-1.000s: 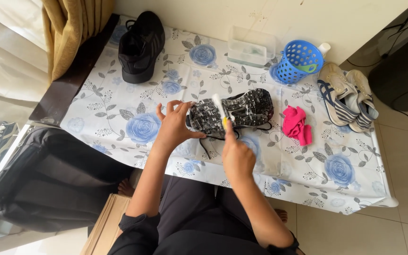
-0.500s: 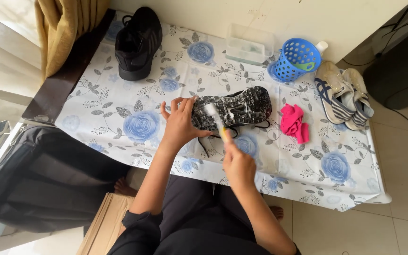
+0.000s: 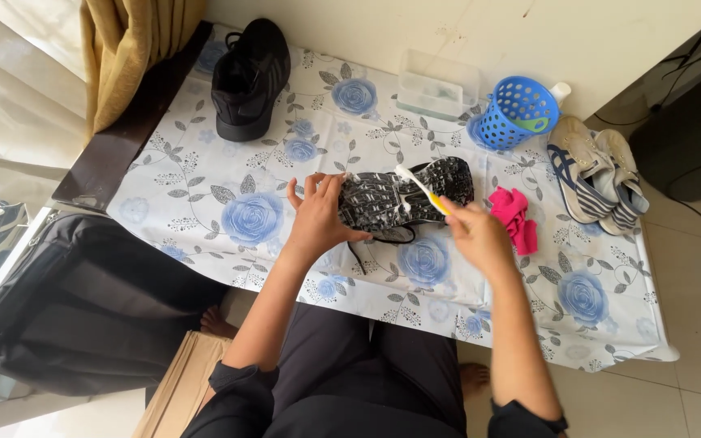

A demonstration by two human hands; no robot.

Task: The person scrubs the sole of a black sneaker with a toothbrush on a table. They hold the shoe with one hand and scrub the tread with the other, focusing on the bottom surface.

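The left hand (image 3: pixel 318 217) clasps the upturned black shoe (image 3: pixel 403 195) at 9 o'clock, while the right hand (image 3: pixel 474 234) grasps a toothbrush (image 3: pixel 420 188) against its sole.

The surface (image 3: pixel 204 195) wears a white cloth with blue roses and grey leaves. The sneaker (image 3: pixel 403 195) is black with foamy white; at two o'clock sits a blue basket (image 3: pixel 509 118), at three a pink rag (image 3: pixel 514 217).

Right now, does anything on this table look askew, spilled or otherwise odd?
Mildly: the blue basket lies tipped on its side near the wall. The black shoe lies sole-up, held by the left hand. Nothing spilled.
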